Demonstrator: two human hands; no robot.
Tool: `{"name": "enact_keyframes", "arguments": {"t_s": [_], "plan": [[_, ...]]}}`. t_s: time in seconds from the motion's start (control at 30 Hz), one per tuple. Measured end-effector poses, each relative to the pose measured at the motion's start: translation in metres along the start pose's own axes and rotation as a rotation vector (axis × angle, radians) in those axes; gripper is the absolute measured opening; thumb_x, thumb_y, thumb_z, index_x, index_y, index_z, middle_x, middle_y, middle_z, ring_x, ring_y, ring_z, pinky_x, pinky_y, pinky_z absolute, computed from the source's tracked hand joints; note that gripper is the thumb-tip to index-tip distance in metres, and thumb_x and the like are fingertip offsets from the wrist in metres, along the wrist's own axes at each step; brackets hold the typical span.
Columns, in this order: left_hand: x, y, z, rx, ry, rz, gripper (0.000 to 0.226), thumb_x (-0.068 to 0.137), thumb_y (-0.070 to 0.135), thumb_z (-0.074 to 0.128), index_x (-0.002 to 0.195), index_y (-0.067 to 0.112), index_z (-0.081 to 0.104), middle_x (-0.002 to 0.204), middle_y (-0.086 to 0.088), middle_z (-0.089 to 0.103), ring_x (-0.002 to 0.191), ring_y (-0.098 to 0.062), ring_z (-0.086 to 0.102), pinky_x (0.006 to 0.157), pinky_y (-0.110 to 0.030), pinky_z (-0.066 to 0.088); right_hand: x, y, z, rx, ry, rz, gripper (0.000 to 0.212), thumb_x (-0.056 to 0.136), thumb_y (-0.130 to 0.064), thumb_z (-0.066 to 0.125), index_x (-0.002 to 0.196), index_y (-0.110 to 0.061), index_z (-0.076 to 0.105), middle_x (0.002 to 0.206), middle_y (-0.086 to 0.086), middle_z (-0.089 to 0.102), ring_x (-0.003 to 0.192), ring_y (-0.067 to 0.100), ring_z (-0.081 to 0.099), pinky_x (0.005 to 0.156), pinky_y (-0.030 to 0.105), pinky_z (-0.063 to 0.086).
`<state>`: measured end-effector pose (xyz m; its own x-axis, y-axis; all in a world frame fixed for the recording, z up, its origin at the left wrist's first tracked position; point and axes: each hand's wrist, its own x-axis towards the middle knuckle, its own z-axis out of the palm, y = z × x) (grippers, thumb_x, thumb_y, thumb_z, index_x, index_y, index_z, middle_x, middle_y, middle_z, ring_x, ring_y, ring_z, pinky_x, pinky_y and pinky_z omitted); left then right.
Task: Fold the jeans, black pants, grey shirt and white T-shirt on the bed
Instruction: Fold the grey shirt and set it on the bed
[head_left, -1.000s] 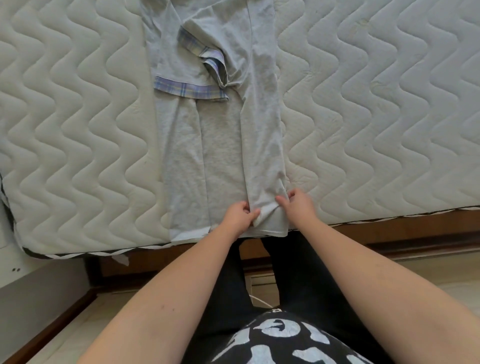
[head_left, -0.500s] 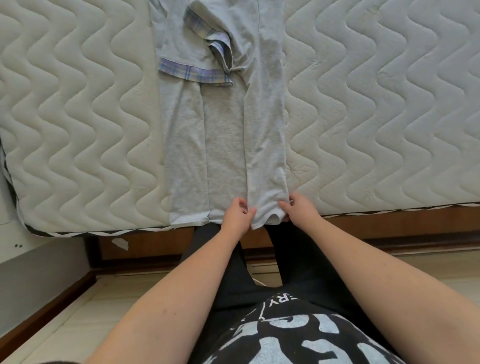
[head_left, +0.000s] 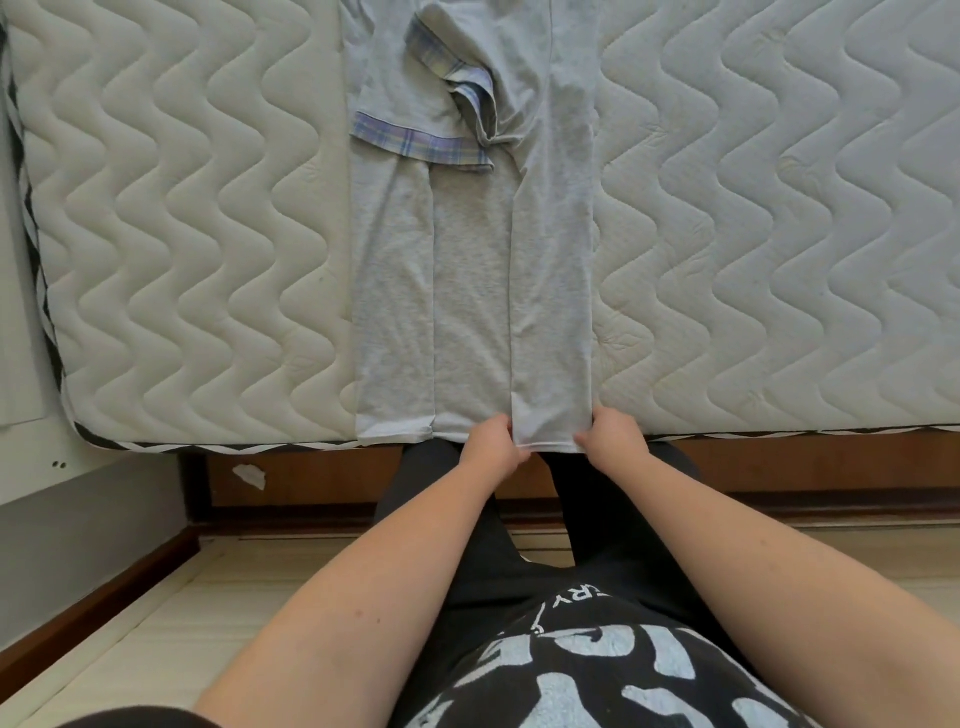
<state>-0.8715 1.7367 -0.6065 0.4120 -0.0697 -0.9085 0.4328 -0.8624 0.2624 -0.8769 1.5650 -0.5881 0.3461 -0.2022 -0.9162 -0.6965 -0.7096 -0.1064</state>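
Note:
The grey shirt (head_left: 467, 270) lies lengthwise on the bed (head_left: 208, 234), both long sides folded inward, its plaid-trimmed sleeves folded over near the top. Its hem reaches the mattress's near edge. My left hand (head_left: 491, 441) pinches the hem at the inner edge of the right-hand flap. My right hand (head_left: 613, 431) grips the same flap's outer bottom corner. The jeans, black pants and white T-shirt are out of view.
The quilted white mattress spreads wide on both sides of the shirt. Its wooden frame (head_left: 805, 462) runs below the near edge. A grey wall and skirting (head_left: 93, 587) stand at the left, with pale floor (head_left: 156, 639) beneath me.
Both hands stayed on the hem and pulled the right-hand flap flatter and squarer with the mattress edge. The camera tilted, so the shirt sits lower in view.

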Motion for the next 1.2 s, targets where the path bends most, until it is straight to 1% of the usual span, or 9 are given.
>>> {"name": "enact_keyframes", "arguments": {"t_s": [0.17,0.3,0.43,0.57,0.67,0.77,0.87,0.97,1.2], "plan": [[0.013,0.013,-0.017,-0.092,0.211,0.043,0.034,0.091,0.033,0.061,0.119,0.015,0.054,0.115,-0.006,0.058,0.104,-0.024,0.058,0.088,-0.037,0.049,0.014,-0.016,-0.008,0.140,0.183,-0.043,0.042,0.089,-0.035,0.066,0.121,-0.012,0.052,0.116,0.007,0.060,0.106,0.027,0.060,0.086,0.040,0.050],[0.040,0.044,-0.054,-0.324,0.317,0.150,0.035,0.091,0.026,0.065,0.120,0.009,0.056,0.109,-0.008,0.064,0.097,-0.025,0.063,0.089,-0.038,0.051,0.041,-0.040,-0.033,0.437,0.273,-0.136,0.042,0.088,-0.035,0.067,0.121,-0.013,0.052,0.112,0.000,0.063,0.093,0.015,0.059,0.075,0.028,0.044],[0.068,0.082,-0.085,-0.453,0.345,0.112,0.041,0.087,0.027,0.070,0.121,0.008,0.057,0.102,-0.003,0.067,0.095,-0.020,0.063,0.083,-0.028,0.047,0.070,-0.062,-0.058,0.497,0.320,-0.110,0.034,0.088,-0.035,0.067,0.111,-0.012,0.055,0.108,0.005,0.066,0.098,0.023,0.062,0.084,0.036,0.048],[0.085,0.093,-0.101,-0.250,0.355,0.039,0.023,0.088,0.026,0.069,0.103,0.009,0.065,0.102,-0.010,0.070,0.097,-0.028,0.064,0.080,-0.032,0.048,0.080,-0.066,-0.071,0.309,0.248,-0.063,0.020,0.090,-0.034,0.065,0.093,-0.016,0.057,0.092,0.005,0.064,0.092,0.028,0.063,0.073,0.033,0.043],[0.084,0.087,-0.103,-0.121,0.319,0.013,0.015,0.088,0.026,0.067,0.086,0.016,0.056,0.097,-0.009,0.068,0.091,-0.026,0.062,0.070,-0.030,0.040,0.077,-0.062,-0.072,0.166,0.267,-0.005,0.021,0.088,-0.039,0.066,0.089,-0.019,0.058,0.090,0.003,0.065,0.087,0.026,0.062,0.069,0.033,0.041],[0.088,0.090,-0.111,-0.110,0.349,0.048,0.019,0.088,0.032,0.067,0.090,0.017,0.056,0.092,-0.004,0.064,0.084,-0.020,0.057,0.070,-0.028,0.038,0.075,-0.068,-0.079,0.211,0.322,-0.055,0.026,0.086,-0.041,0.068,0.095,-0.020,0.057,0.094,0.000,0.063,0.087,0.021,0.059,0.073,0.035,0.045],[0.103,0.110,-0.137,-0.309,0.416,0.106,0.027,0.089,0.034,0.068,0.104,0.012,0.064,0.090,0.002,0.062,0.083,-0.014,0.056,0.075,-0.024,0.041,0.083,-0.085,-0.098,0.401,0.354,-0.189,0.032,0.087,-0.033,0.070,0.109,-0.014,0.056,0.100,0.000,0.063,0.093,0.020,0.060,0.085,0.038,0.049],[0.123,0.142,-0.167,-0.629,0.387,0.117,0.033,0.090,0.030,0.068,0.113,0.007,0.064,0.105,-0.006,0.069,0.091,-0.017,0.063,0.085,-0.028,0.051,0.098,-0.109,-0.126,0.461,0.370,-0.263,0.033,0.089,-0.029,0.069,0.115,-0.014,0.056,0.099,-0.004,0.062,0.090,0.014,0.058,0.077,0.028,0.043],[0.154,0.188,-0.206,-1.047,0.259,0.064,0.028,0.088,0.009,0.069,0.114,-0.001,0.065,0.112,-0.019,0.069,0.094,-0.029,0.068,0.083,-0.041,0.057,0.137,-0.160,-0.173,0.530,0.380,-0.244,0.035,0.089,-0.030,0.067,0.118,-0.015,0.055,0.109,0.001,0.064,0.098,0.019,0.060,0.086,0.033,0.047]]}}
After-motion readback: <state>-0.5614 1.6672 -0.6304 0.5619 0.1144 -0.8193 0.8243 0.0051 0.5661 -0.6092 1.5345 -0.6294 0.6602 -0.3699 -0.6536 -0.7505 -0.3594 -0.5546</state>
